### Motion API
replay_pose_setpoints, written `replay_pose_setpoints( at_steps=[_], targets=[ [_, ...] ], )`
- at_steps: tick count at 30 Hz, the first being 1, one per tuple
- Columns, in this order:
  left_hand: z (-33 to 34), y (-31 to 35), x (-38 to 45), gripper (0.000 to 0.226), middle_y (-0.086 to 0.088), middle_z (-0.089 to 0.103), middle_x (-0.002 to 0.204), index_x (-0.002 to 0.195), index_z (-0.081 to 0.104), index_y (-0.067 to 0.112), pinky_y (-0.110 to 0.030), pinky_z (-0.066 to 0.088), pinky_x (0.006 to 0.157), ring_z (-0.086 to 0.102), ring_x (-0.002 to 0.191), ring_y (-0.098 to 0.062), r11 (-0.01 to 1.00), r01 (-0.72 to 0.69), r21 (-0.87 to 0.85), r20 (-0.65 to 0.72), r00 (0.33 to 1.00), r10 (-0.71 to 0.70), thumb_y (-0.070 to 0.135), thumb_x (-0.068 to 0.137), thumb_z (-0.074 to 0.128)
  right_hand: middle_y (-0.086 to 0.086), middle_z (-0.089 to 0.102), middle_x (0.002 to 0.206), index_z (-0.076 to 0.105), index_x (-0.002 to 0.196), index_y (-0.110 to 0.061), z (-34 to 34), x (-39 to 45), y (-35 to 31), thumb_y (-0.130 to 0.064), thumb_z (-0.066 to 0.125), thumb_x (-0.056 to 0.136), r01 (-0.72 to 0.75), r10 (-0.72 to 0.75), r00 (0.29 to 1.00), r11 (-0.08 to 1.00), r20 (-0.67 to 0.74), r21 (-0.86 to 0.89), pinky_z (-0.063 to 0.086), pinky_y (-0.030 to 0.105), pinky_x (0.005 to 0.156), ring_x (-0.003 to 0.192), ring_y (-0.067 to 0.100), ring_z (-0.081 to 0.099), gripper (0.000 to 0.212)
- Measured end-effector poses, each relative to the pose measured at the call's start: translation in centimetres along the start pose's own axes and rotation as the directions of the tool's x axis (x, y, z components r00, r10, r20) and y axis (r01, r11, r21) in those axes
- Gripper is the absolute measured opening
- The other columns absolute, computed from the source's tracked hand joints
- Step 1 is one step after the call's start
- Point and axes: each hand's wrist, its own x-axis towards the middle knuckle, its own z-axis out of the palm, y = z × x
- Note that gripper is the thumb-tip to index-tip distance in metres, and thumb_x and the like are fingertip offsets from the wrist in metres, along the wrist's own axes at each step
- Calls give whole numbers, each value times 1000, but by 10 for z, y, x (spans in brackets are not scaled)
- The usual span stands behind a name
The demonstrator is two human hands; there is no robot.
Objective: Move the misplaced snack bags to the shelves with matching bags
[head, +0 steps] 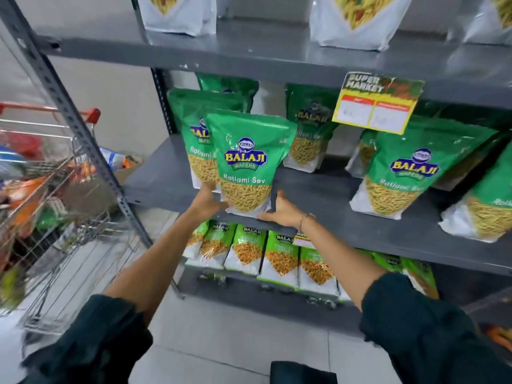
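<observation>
A green and white Ratlami Sev bag [246, 159] stands upright at the front edge of the middle grey shelf [332, 198]. My left hand [207, 202] grips its lower left corner. My right hand [282, 210] holds its lower right corner. Right behind it stands a matching green bag [191, 120]. More matching bags [410, 167] stand along the same shelf to the right and at the back.
A wire shopping cart [55, 189] full of mixed snack bags stands to the left. The slanted grey shelf post [83, 134] lies between it and the shelf. A yellow price tag [376, 106] hangs from the shelf above. Smaller green bags [249, 250] fill the lower shelf; white bags [357, 20] stand on top.
</observation>
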Motion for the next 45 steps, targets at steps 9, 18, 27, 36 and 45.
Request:
replay_pose_setpoints(
  at_steps=[9, 18, 27, 36, 45],
  targets=[
    [17, 9, 1, 75, -12, 54, 116, 122, 37, 4, -36, 44, 87, 52, 109, -27, 999, -27, -44, -99, 995, 23, 21, 64, 83, 12, 63, 118, 49, 117, -6, 8, 11, 3, -16, 81, 66, 92, 4, 961, 938, -276, 333, 44, 25, 83, 108, 24, 59, 61],
    [77, 79, 14, 53, -3, 54, 73, 95, 56, 7, -25, 34, 52, 48, 69, -20, 977, -195, 84, -28, 980, 198, 32, 59, 85, 11, 62, 121, 52, 117, -9, -53, 0, 76, -8, 81, 63, 129, 44, 929, 892, -367, 433, 45, 36, 101, 108, 17, 58, 62],
    [116, 108, 39, 65, -15, 68, 114, 113, 59, 2, -26, 45, 81, 62, 103, -28, 990, -142, -4, -7, 990, 142, 20, 57, 87, 16, 64, 117, 56, 111, -4, -82, 19, 114, -1, 81, 61, 84, 113, 917, 882, -382, 463, 46, 45, 100, 105, 23, 60, 56],
    [120, 103, 46, 66, -14, 66, 116, 117, 56, 3, -24, 41, 78, 60, 105, -27, 994, -105, -12, -5, 995, 105, 18, 60, 85, 15, 63, 119, 55, 114, -6, -80, 29, 119, -5, 80, 62, 89, 74, 925, 911, -373, 402, 45, 45, 101, 110, 26, 59, 57],
    [119, 102, 47, 72, -15, 63, 121, 120, 53, 2, -32, 46, 88, 58, 113, -30, 992, -123, 0, 29, 992, 123, 21, 60, 86, 13, 62, 123, 52, 119, -9, -79, 32, 122, -10, 81, 63, 81, 67, 934, 916, -350, 392, 44, 45, 103, 113, 24, 58, 63]
  ],
)
